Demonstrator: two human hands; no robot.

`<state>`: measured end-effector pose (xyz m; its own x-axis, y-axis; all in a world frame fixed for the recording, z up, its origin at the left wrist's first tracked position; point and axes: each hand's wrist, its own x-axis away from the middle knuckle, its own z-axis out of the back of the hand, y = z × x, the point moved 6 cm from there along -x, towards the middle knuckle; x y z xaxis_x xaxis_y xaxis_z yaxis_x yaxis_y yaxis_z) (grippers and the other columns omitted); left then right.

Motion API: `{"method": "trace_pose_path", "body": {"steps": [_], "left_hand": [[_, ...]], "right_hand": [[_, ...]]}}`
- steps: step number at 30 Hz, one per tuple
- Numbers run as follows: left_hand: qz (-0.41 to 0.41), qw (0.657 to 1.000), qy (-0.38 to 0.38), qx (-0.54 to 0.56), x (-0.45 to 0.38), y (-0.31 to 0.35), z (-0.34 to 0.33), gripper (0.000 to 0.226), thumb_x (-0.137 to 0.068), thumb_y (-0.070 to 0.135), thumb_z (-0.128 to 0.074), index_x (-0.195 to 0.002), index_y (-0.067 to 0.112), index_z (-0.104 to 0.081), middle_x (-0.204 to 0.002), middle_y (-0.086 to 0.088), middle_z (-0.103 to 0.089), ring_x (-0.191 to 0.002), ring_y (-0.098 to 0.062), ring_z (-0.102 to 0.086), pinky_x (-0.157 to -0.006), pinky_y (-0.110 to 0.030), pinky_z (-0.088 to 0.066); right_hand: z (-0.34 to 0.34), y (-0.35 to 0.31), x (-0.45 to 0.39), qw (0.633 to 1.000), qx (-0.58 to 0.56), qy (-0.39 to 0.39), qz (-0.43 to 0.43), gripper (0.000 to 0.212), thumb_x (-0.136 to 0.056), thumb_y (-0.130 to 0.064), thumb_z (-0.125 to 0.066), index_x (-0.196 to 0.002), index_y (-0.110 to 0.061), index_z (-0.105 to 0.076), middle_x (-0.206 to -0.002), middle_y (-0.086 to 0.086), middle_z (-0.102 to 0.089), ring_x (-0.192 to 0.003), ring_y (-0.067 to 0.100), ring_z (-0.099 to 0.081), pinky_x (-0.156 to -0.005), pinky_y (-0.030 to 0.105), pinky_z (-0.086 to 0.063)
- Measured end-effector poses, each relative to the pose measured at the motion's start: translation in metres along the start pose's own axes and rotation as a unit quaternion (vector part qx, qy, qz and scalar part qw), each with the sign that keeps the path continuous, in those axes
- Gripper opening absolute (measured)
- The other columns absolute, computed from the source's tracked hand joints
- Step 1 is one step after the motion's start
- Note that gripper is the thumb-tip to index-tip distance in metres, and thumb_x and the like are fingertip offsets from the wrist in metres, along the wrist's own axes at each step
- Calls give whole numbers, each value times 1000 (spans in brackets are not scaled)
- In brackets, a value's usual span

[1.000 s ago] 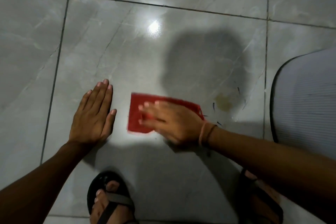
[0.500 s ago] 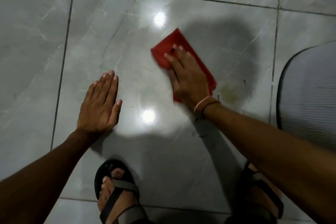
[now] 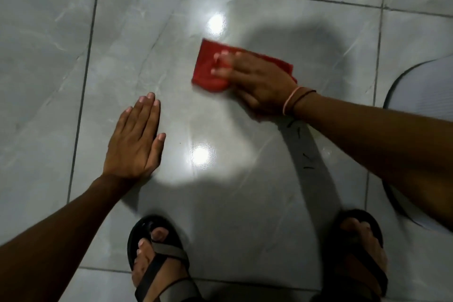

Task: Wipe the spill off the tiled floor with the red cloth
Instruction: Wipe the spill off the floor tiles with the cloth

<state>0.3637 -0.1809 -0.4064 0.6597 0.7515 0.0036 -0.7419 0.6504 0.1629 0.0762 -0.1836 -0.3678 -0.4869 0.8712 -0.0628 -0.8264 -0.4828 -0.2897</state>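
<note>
The folded red cloth (image 3: pixel 208 68) lies flat on the grey marbled tiled floor (image 3: pixel 137 39) at centre. My right hand (image 3: pixel 259 81) presses down on its right half, fingers blurred and pointing left. My left hand (image 3: pixel 136 140) rests flat on the floor to the lower left, palm down, fingers together, holding nothing. The floor around the cloth shines wet, with a few dark specks (image 3: pixel 306 154) under my right forearm. The yellowish spill stain cannot be made out.
A grey ribbed mat (image 3: pixel 421 86) with a dark rim lies at the right edge. My two sandalled feet, the left foot (image 3: pixel 157 260) and the right foot (image 3: pixel 360 252), stand at the bottom. Two bright light reflections sit on the tile.
My right hand has swept the cloth from far and angled back toward me and leftward, the cloth turning to lie crosswise. My left hand has stayed planted on the floor.
</note>
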Motion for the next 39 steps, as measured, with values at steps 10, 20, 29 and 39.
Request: {"method": "trace_pose_path", "body": {"steps": [10, 20, 29, 39], "left_hand": [[-2, 1000, 7, -4, -1, 0, 1, 68, -106, 32, -35, -165, 2, -22, -175, -15, -20, -163, -27, -17, -133, -46, -18], [-7, 1000, 7, -4, 0, 2, 3, 69, -105, 33, -36, -165, 1, -21, -175, -18, -20, -163, -30, -17, -132, -47, -16], [-5, 1000, 7, 6, 0, 1, 2, 70, -105, 34, -34, -165, 1, -21, -175, -18, -20, -163, -31, -17, -133, -44, -11], [-6, 1000, 11, 14, -1, 2, 3, 71, -104, 34, -34, -165, 2, -20, -175, -17, -19, -164, -28, -14, -134, -40, -8]], "right_hand": [[-56, -181, 110, 971, -126, -120, 166, 48, -98, -24, -59, -145, -12, -56, -162, 19, -41, -153, 34, -37, -124, 51, -36], [-8, -29, 37, 1000, -10, 14, -20, 45, -100, -16, -51, -144, -8, -57, -155, 21, -50, -144, 38, -50, -119, 51, -44], [-54, -137, 122, 996, -59, -29, -54, 59, -98, -26, -50, -156, -16, -39, -167, 17, -31, -157, 33, -28, -130, 47, -25], [-39, -79, 161, 991, -20, -91, 94, 59, -93, -23, -62, -150, -14, -50, -162, 18, -38, -153, 33, -37, -125, 47, -36]]}}
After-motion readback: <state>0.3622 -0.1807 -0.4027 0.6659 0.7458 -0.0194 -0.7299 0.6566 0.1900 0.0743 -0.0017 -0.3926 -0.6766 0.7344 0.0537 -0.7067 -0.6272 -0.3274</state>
